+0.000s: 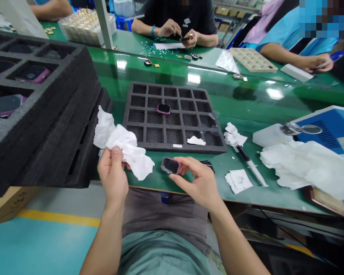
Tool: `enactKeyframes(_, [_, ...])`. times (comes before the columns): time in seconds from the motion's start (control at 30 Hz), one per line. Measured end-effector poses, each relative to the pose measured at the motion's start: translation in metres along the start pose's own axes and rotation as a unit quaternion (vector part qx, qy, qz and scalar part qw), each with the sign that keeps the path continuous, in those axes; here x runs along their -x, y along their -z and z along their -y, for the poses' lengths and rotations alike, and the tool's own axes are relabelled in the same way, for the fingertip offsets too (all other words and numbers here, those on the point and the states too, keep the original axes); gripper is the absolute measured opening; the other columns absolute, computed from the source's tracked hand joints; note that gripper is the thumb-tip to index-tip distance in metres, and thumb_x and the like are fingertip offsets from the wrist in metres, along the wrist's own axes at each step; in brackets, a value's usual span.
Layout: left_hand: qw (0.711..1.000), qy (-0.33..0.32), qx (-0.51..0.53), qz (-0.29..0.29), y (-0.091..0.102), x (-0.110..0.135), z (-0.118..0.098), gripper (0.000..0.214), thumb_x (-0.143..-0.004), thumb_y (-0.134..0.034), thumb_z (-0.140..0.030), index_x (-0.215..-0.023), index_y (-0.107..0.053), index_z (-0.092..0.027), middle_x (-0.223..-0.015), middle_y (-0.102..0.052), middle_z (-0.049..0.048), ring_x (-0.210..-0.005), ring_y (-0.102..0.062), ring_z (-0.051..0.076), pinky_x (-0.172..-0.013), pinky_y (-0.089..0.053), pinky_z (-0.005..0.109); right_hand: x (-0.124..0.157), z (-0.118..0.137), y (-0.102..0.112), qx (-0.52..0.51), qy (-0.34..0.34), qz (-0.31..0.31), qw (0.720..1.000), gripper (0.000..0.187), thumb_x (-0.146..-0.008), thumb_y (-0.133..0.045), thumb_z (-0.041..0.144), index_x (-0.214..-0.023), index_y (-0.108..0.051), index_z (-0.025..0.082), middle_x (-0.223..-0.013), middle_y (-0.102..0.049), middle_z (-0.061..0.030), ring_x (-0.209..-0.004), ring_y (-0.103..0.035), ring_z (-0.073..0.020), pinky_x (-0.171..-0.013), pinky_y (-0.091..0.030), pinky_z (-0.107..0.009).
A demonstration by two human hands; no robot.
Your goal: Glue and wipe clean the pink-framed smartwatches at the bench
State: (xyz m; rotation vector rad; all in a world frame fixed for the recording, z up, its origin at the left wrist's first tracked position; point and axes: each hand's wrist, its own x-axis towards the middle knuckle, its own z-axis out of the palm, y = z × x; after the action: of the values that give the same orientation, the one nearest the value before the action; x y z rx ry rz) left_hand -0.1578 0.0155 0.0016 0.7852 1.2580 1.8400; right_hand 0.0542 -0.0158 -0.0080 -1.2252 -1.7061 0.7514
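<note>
My left hand (114, 173) pinches a crumpled white cloth (126, 143), which hangs out to both sides of the fingers. In my right hand (199, 179) a small watch case (171, 165) with a dark screen and purple-pink frame is gripped at its right end between thumb and fingers. It is apart from the cloth, over the near table edge. Just beyond lies a black foam tray (177, 146) with square compartments. A second purple watch case (163, 109) rests on the tray's dividers. A torn white scrap (196, 141) lies at the tray's front right.
Stacked foam trays (74, 114) holding more watch cases rise at the left. To the right are a syringe (250, 164), white wipes (239, 181), a bottle (271, 135) and a large white cloth (309, 164). Co-workers sit across the green table (109, 76).
</note>
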Motion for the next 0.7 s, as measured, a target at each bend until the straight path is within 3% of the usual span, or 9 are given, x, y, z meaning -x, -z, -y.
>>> enactKeyframes(0.1, [0.998, -0.038, 0.024, -0.047, 0.001, -0.007, -0.009, 0.037, -0.082, -0.08, -0.052, -0.078, -0.07, -0.016, -0.067, -0.064, -0.0024, -0.058, -0.058, 0.009, -0.055, -0.048, 0.019, -0.011, 0.0, -0.017, 0.086, -0.025, 0.021, 0.996, 0.032, -0.084, -0.078, 0.02, -0.115, -0.074, 0.018, -0.081, -0.066, -0.001, -0.071, -0.062, -0.0164, -0.069, -0.054, -0.031])
enactKeyframes(0.23, [0.99, -0.109, -0.019, -0.082, 0.003, -0.007, -0.023, 0.031, -0.088, -0.073, -0.048, -0.077, -0.072, -0.019, -0.076, -0.075, 0.0015, -0.079, -0.072, 0.02, -0.075, -0.061, 0.033, -0.031, 0.009, -0.04, 0.183, -0.03, 0.041, 0.982, 0.032, -0.087, -0.076, 0.027, -0.117, -0.074, 0.016, -0.096, -0.072, -0.0073, -0.089, -0.067, -0.0231, -0.081, -0.057, -0.036])
enactKeyframes(0.3, [0.987, -0.133, -0.036, -0.076, 0.005, -0.006, -0.027, 0.03, -0.093, -0.066, -0.045, -0.075, -0.071, -0.022, -0.077, -0.076, 0.0017, -0.086, -0.074, 0.025, -0.078, -0.063, 0.041, -0.039, 0.016, -0.047, 0.225, -0.032, 0.053, 0.972, 0.03, -0.091, -0.074, 0.033, -0.116, -0.074, 0.016, -0.103, -0.074, -0.0092, -0.1, -0.067, -0.0272, -0.086, -0.057, -0.04])
enactKeyframes(0.4, [0.987, -0.147, -0.054, -0.026, 0.001, -0.002, -0.03, 0.026, -0.096, -0.061, -0.039, -0.076, -0.069, -0.024, -0.073, -0.074, 0.0, -0.085, -0.074, 0.027, -0.07, -0.062, 0.043, -0.041, 0.025, -0.047, 0.257, -0.026, 0.067, 0.964, 0.037, -0.094, -0.072, 0.038, -0.123, -0.071, 0.015, -0.11, -0.074, -0.0113, -0.107, -0.065, -0.0304, -0.089, -0.058, -0.043])
enactKeyframes(0.5, [0.983, -0.171, -0.062, -0.023, -0.008, 0.002, -0.033, 0.031, -0.09, -0.069, -0.04, -0.064, -0.062, -0.024, -0.061, -0.064, -0.0011, -0.065, -0.067, 0.022, -0.059, -0.057, 0.038, -0.023, 0.027, -0.021, 0.245, 0.011, 0.024, 0.969, 0.041, -0.097, -0.068, 0.037, -0.131, -0.067, 0.015, -0.113, -0.074, -0.0121, -0.106, -0.065, -0.0292, -0.091, -0.058, -0.043])
enactKeyframes(0.6, [0.98, -0.181, -0.078, 0.005, -0.017, 0.004, -0.039, 0.044, -0.086, -0.074, -0.042, -0.054, -0.05, -0.023, -0.053, -0.049, -0.0026, -0.054, -0.054, 0.016, -0.056, -0.05, 0.035, 0.005, 0.015, 0.031, 0.231, 0.016, -0.053, 0.971, 0.038, -0.097, -0.065, 0.028, -0.134, -0.063, 0.018, -0.121, -0.071, -0.0123, -0.111, -0.064, -0.0277, -0.097, -0.057, -0.045])
enactKeyframes(0.7, [0.969, -0.215, -0.117, 0.006, -0.023, 0.007, -0.045, 0.048, -0.089, -0.071, -0.042, -0.053, -0.045, -0.023, -0.052, -0.042, -0.0023, -0.053, -0.049, 0.016, -0.055, -0.045, 0.034, 0.024, -0.009, 0.079, 0.254, -0.032, -0.021, 0.966, 0.063, -0.091, -0.07, 0.028, -0.15, -0.049, 0.021, -0.136, -0.063, -0.0147, -0.122, -0.061, -0.0317, -0.102, -0.055, -0.051])
